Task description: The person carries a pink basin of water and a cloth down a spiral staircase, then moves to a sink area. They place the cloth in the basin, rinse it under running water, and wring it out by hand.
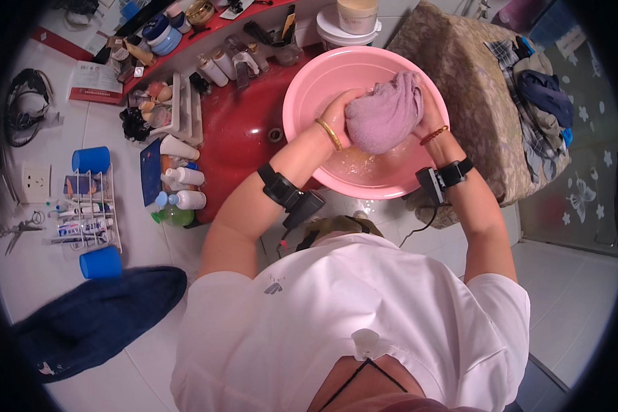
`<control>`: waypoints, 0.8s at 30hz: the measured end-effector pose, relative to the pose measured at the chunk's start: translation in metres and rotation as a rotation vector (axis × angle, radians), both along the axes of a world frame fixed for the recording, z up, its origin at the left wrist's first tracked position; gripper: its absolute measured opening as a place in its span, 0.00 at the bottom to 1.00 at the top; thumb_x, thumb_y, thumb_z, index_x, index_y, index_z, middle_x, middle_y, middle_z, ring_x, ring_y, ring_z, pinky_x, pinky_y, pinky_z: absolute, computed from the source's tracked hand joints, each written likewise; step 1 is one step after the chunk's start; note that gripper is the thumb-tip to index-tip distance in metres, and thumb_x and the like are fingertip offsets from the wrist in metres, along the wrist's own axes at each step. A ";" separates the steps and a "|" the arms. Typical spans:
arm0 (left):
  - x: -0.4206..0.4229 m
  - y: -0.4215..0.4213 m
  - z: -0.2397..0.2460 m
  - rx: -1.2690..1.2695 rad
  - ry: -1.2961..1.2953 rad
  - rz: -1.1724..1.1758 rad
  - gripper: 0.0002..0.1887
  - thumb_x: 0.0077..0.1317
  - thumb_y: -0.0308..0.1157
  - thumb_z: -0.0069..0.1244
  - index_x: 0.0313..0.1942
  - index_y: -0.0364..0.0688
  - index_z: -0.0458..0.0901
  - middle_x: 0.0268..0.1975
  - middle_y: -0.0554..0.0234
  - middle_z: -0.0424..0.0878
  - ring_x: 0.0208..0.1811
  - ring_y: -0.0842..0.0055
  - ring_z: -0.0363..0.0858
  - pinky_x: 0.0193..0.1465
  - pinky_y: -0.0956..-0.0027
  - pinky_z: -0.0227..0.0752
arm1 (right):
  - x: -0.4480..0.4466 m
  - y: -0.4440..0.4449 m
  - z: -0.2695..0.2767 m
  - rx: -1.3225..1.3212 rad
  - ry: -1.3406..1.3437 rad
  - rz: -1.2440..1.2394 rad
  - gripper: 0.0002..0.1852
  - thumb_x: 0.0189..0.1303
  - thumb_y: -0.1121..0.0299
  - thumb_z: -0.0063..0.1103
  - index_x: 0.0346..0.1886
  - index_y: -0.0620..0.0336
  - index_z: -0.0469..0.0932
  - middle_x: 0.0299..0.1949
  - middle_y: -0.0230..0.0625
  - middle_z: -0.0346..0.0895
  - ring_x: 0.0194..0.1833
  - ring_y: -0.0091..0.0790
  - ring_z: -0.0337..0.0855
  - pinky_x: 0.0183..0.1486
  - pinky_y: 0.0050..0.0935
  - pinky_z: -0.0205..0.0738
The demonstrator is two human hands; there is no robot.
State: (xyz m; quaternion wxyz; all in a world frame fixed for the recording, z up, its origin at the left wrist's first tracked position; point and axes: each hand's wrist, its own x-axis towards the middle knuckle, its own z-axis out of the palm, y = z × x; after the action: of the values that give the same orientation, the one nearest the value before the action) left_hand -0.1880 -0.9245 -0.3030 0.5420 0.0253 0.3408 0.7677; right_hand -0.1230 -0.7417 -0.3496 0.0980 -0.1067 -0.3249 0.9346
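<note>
A bunched, wet purple cloth (383, 116) is held between my two hands, above a round pink plastic basin (309, 98). My left hand (340, 113) grips the cloth's left side, with a gold bangle at the wrist. On the cloth's right side is my right hand (429, 105), its fingers partly hidden behind the folds; a red beaded bracelet circles that wrist. Below the cloth, shallow water (358, 164) with bubbles lies in the basin. Each forearm carries a black strapped device.
Left of the basin is a red sink (237, 139) with bottles along its edges. White tubs (347, 31) stand behind the basin. Clothes (546, 98) lie on a patterned fabric cover (474, 92) at the right. A wire rack (95, 206) hangs on the left wall.
</note>
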 end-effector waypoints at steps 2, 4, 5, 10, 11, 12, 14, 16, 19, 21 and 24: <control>-0.003 0.001 -0.005 -0.076 0.279 -0.079 0.30 0.59 0.46 0.52 0.57 0.38 0.67 0.56 0.54 0.73 0.56 0.64 0.73 0.60 0.60 0.66 | -0.004 0.011 0.001 0.086 -0.127 -0.030 0.22 0.64 0.52 0.50 0.53 0.59 0.72 0.51 0.37 0.74 0.52 0.33 0.75 0.54 0.33 0.72; -0.006 0.006 -0.010 -0.212 0.762 -0.159 0.34 0.56 0.46 0.57 0.58 0.38 0.66 0.56 0.52 0.73 0.57 0.65 0.72 0.61 0.62 0.65 | -0.007 0.017 0.005 0.181 -0.170 0.074 0.22 0.64 0.53 0.51 0.53 0.59 0.72 0.50 0.37 0.74 0.51 0.33 0.75 0.54 0.33 0.73; -0.007 0.010 -0.012 -0.244 1.001 -0.193 0.37 0.52 0.46 0.59 0.58 0.37 0.66 0.56 0.50 0.73 0.57 0.65 0.72 0.60 0.63 0.65 | -0.008 0.020 0.008 0.215 -0.231 0.098 0.22 0.63 0.54 0.52 0.53 0.59 0.72 0.50 0.37 0.74 0.51 0.33 0.75 0.53 0.33 0.73; -0.010 0.018 -0.023 -0.597 1.737 -0.461 0.45 0.39 0.48 0.66 0.55 0.32 0.66 0.51 0.43 0.75 0.52 0.59 0.75 0.54 0.67 0.69 | -0.019 0.019 0.013 0.546 -0.424 0.234 0.25 0.58 0.51 0.55 0.53 0.59 0.72 0.49 0.39 0.74 0.45 0.34 0.78 0.51 0.32 0.73; -0.009 0.019 -0.024 -0.658 1.734 -0.467 0.45 0.38 0.48 0.66 0.54 0.31 0.67 0.50 0.43 0.76 0.51 0.58 0.76 0.53 0.66 0.69 | -0.022 0.019 0.011 0.600 -0.455 0.245 0.25 0.58 0.52 0.55 0.52 0.59 0.72 0.48 0.39 0.75 0.44 0.35 0.79 0.49 0.33 0.74; -0.009 0.021 -0.026 -0.731 1.730 -0.511 0.44 0.38 0.48 0.66 0.52 0.31 0.68 0.49 0.43 0.76 0.49 0.57 0.77 0.52 0.65 0.70 | -0.026 0.017 0.008 0.651 -0.486 0.255 0.24 0.57 0.52 0.55 0.52 0.59 0.73 0.47 0.39 0.75 0.44 0.35 0.79 0.48 0.34 0.75; -0.007 0.025 -0.029 -0.850 1.772 -0.557 0.42 0.38 0.48 0.65 0.50 0.30 0.69 0.47 0.43 0.77 0.46 0.57 0.78 0.50 0.64 0.71 | -0.035 0.013 0.001 0.792 -0.483 0.236 0.24 0.55 0.53 0.56 0.50 0.59 0.74 0.43 0.41 0.77 0.43 0.36 0.79 0.41 0.36 0.76; -0.005 0.028 -0.033 -0.940 1.867 -0.535 0.39 0.40 0.47 0.64 0.48 0.31 0.69 0.45 0.43 0.78 0.45 0.58 0.79 0.48 0.62 0.73 | -0.043 0.008 -0.004 1.065 -0.536 0.112 0.22 0.52 0.55 0.55 0.45 0.61 0.77 0.37 0.44 0.78 0.41 0.38 0.79 0.30 0.38 0.75; -0.006 0.029 -0.037 -0.894 1.986 -0.450 0.35 0.43 0.44 0.63 0.48 0.32 0.70 0.44 0.46 0.78 0.45 0.59 0.79 0.48 0.62 0.72 | -0.046 0.001 -0.005 1.283 -0.643 -0.003 0.22 0.51 0.54 0.56 0.44 0.62 0.77 0.36 0.42 0.78 0.41 0.41 0.79 0.33 0.37 0.74; -0.017 0.027 -0.036 -0.825 2.112 -0.329 0.34 0.44 0.43 0.63 0.49 0.34 0.69 0.43 0.48 0.79 0.44 0.59 0.79 0.48 0.61 0.72 | -0.040 0.000 0.001 1.155 -0.536 -0.050 0.28 0.52 0.51 0.58 0.53 0.57 0.71 0.46 0.43 0.74 0.48 0.44 0.75 0.39 0.44 0.76; -0.028 0.025 -0.033 -0.704 2.250 -0.108 0.36 0.45 0.42 0.63 0.53 0.37 0.68 0.45 0.49 0.77 0.46 0.57 0.78 0.50 0.62 0.71 | -0.025 0.001 0.015 0.399 -0.455 0.121 0.33 0.56 0.50 0.58 0.61 0.55 0.61 0.57 0.41 0.64 0.56 0.45 0.68 0.42 0.55 0.75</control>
State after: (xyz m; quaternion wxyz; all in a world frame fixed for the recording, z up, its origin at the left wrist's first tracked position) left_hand -0.2162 -0.8993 -0.3359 -0.0546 0.5514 0.8183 0.1531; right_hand -0.1481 -0.7406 -0.3344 -0.0139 -0.2722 -0.5214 0.8086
